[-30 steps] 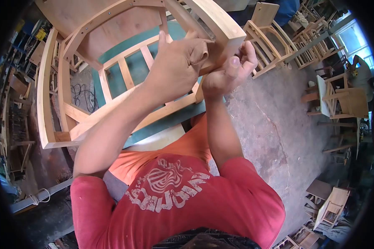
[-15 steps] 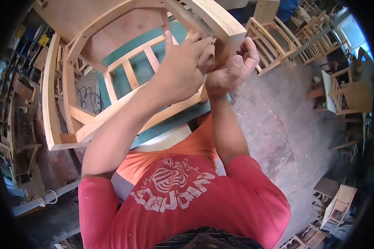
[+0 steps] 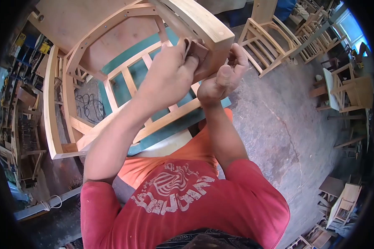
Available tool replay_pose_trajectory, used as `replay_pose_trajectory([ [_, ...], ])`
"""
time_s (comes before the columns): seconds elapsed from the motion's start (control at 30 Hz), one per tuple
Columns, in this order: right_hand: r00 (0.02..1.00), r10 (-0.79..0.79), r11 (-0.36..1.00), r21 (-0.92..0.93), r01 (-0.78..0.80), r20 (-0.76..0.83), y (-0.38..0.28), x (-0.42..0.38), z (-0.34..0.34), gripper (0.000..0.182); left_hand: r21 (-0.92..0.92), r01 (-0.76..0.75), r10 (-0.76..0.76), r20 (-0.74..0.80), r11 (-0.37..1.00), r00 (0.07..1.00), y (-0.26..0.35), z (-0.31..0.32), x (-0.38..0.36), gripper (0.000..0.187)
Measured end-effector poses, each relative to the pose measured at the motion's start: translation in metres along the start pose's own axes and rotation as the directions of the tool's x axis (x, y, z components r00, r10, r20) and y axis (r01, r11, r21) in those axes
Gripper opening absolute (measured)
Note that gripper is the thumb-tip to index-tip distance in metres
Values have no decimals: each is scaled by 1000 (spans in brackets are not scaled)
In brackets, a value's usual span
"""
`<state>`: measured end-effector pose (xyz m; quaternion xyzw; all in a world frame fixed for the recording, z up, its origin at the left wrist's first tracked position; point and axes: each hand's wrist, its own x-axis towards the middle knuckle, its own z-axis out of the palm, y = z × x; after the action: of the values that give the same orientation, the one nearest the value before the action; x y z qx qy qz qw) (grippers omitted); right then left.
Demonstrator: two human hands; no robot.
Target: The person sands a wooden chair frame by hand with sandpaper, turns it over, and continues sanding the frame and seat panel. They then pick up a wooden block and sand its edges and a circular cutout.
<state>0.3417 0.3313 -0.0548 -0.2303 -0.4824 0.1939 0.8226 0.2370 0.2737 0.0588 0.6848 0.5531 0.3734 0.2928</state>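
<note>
A pale wooden chair frame (image 3: 50, 99) lies tipped in front of me, with slats across its middle. My left hand (image 3: 168, 68) is closed on a folded brown piece of sandpaper (image 3: 188, 46), at the inner side of the frame's thick right-hand member (image 3: 207, 20). Beside that member's near end is my right hand (image 3: 224, 81), palm turned up and fingers curled about the wood's edge. Its thumb stands off from the wood, and part of its grip is hidden.
Under the frame is a green surface (image 3: 153, 143). Another wooden chair (image 3: 266, 39) stands beyond on the concrete floor (image 3: 270, 124). More chair parts (image 3: 343, 203) are at the right. A dark cable (image 3: 89, 106) lies on the floor at left.
The frame's right end has shifted left and slightly down, and my right hand with it. My left hand and the sandpaper have moved left, to the inner face of the wood.
</note>
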Motion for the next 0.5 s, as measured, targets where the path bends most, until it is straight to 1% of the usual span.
replay_pose_trajectory([
  [0.03, 1000, -11, 1000, 7, 11, 18, 1, -1, -4, 61, -1, 3, -3, 11, 1000, 1000, -2, -3, -2, 27],
  [0.07, 1000, -13, 1000, -3, 13, 11, 2, -4, -8, 61, -56, -27, 24, -47, 998, 999, -2, -8, -4, 27],
  [0.1, 1000, 30, 999, 27, -30, 3, 5, -6, -8, 59, -107, -64, 53, -105, 992, 993, 1, -9, -3, 28],
  [0.13, 997, 73, 996, 59, -72, -8, 7, -8, -8, 57, -198, -21, -21, -208, 980, 978, 3, -5, -3, 28],
  [0.17, 998, 64, 996, 56, -63, -21, 8, -9, -9, 57, -195, -30, -9, -198, 980, 980, 3, -1, 0, 28],
  [0.23, 997, 76, 995, 64, -76, 5, 7, -11, -9, 55, -4, -145, 143, -142, 989, 980, -7, 10, 5, 25],
  [0.27, 999, 52, 998, 33, -51, -3, 6, -10, -8, 55, 72, -185, 195, -174, 980, 965, -15, 20, 8, 22],
  [0.3, 998, 56, 998, 40, -56, -7, 6, -9, -7, 55, 80, -182, 193, -173, 980, 966, -8, 18, 7, 22],
  [0.33, 996, 86, 995, 50, -86, -11, 5, -9, -7, 60, -16, -57, 55, -115, 998, 992, 4, 14, 6, 22],
  [0.37, 993, 116, 992, 58, -115, -14, 4, -10, -7, 66, -106, 75, -80, -43, 992, 996, 11, 13, 4, 22],
  [0.4, 993, 119, 991, 59, -118, -17, 2, -10, -8, 66, -60, 83, -87, -54, 995, 995, 11, 14, 0, 22],
  [0.43, 998, 68, 998, 19, -68, -9, 1, -8, -8, 64, -56, 77, -80, -51, 995, 996, 7, 16, -1, 22],
  [0.47, 1000, 16, 1000, -19, -16, 0, 1, -6, -8, 62, -33, -35, 31, -109, 999, 994, 2, 19, -2, 22],
  [0.5, 1000, 10, 1000, -18, -10, -6, 2, -6, -8, 62, -5, -144, 141, -162, 990, 977, 3, 20, -3, 21],
])
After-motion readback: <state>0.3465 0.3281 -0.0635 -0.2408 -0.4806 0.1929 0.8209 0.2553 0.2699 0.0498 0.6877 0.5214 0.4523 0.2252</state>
